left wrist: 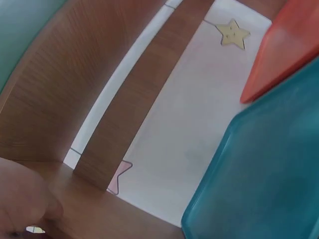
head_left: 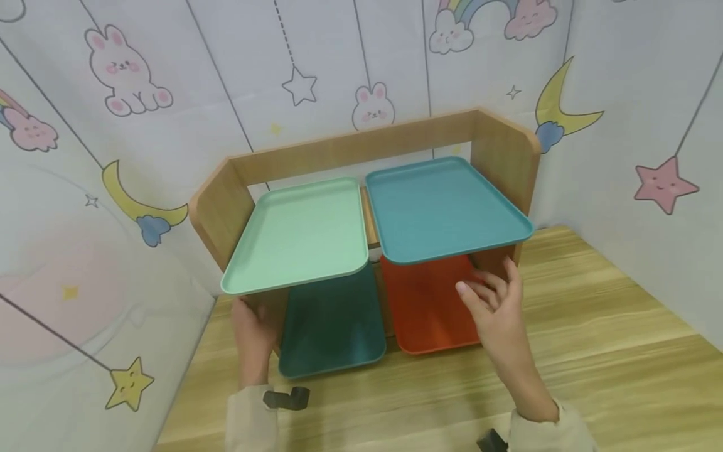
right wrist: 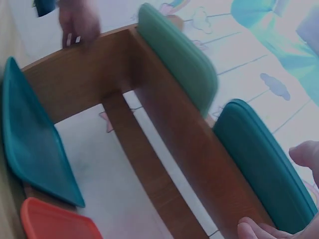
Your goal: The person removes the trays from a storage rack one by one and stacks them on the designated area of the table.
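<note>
A two-tier wooden shelf (head_left: 361,147) stands on the table. On its upper tier lie a mint green tray (head_left: 305,232) at left and a blue tray (head_left: 446,207) at right. Below are a dark teal tray (head_left: 333,323) and a red tray (head_left: 432,307). My left hand (head_left: 252,333) grips the edge of the shelf's left side panel, also seen in the right wrist view, where the left hand (right wrist: 79,22) is at the panel edge. My right hand (head_left: 499,314) is by the right side panel, below the blue tray, fingers spread and loosely bent, holding nothing.
The wood-grain table (head_left: 587,326) extends to the right and in front of the shelf. Behind and beside it hangs a white cloth (head_left: 610,188) printed with rabbits, stars and moons. Dark straps or mounts (head_left: 287,398) sit at the wrists.
</note>
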Motion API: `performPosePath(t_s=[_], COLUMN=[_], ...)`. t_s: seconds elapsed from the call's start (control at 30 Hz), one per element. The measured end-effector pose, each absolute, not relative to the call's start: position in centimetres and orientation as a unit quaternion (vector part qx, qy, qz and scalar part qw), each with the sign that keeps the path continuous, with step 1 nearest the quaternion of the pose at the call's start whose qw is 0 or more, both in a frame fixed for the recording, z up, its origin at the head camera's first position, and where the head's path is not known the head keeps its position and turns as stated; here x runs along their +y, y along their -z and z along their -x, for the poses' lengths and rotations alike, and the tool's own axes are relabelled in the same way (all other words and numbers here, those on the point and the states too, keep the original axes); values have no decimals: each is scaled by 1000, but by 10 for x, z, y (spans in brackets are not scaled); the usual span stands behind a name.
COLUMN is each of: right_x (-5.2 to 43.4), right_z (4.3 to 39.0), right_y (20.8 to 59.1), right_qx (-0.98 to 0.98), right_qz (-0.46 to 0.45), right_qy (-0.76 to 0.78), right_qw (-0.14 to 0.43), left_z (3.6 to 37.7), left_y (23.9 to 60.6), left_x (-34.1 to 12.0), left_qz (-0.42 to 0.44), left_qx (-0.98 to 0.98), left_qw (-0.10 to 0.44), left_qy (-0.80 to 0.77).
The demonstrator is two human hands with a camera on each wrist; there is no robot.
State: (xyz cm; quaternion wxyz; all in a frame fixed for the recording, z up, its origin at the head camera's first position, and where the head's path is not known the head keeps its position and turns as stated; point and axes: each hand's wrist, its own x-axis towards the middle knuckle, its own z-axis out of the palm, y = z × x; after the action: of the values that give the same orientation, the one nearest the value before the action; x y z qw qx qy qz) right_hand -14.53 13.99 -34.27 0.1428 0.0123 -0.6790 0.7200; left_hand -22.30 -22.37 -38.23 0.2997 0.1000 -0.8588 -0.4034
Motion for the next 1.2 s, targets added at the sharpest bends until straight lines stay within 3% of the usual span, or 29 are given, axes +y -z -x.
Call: performPosePath(t_s=[0.4,1.2], right_x=[166,163], right_z=[165,179], right_y=[313,299], right_qx=[-566,-528], right_qz=[8,6], right_qy=[-800,-824], right_qw=[199,205], left_z=[222,222], left_y=[383,383], left_x=[-225,-225], left_qz=[-102,-113], left_qx=[-866,-875], left_qw=[296,285], left_qy=[390,375])
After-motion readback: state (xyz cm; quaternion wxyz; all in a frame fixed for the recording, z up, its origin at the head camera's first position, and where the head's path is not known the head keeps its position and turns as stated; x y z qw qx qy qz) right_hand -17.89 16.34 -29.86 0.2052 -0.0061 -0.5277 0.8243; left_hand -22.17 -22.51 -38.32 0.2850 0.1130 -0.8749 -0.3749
